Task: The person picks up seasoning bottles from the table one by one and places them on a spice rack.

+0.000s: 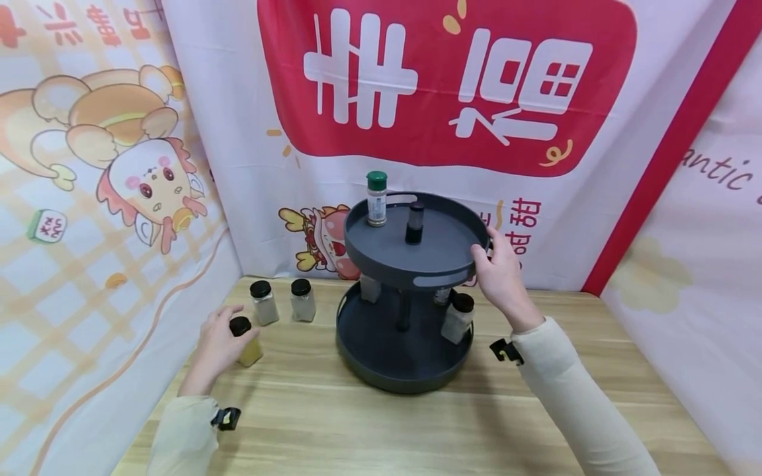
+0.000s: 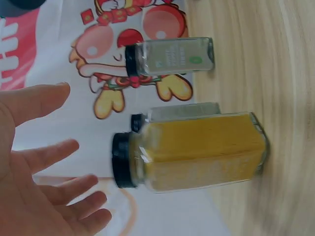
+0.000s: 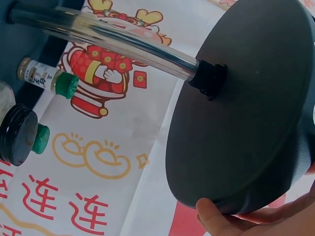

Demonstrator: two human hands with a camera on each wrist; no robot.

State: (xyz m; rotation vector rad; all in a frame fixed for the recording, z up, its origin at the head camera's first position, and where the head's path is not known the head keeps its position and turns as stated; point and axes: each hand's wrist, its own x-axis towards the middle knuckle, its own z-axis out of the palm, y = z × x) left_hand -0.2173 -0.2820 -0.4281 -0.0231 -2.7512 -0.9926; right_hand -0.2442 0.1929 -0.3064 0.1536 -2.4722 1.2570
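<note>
By the table (image 1: 286, 423)'s left edge, the left hand (image 1: 217, 342) spreads its fingers beside a yellow jar (image 2: 204, 152), two pale jars (image 1: 303, 305) behind; the right hand (image 1: 503, 277) grips the upper tray (image 1: 445, 246), bearing a shaker (image 1: 377, 206).

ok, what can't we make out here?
Left wrist: most of the rear jar, behind the yellow jar.
Head: top of the left container on the lower tray, hidden by the upper tray.
Head: label print on the green-capped bottle, too small.
Right wrist: part of the right hand, cut off by frame edges.
</note>
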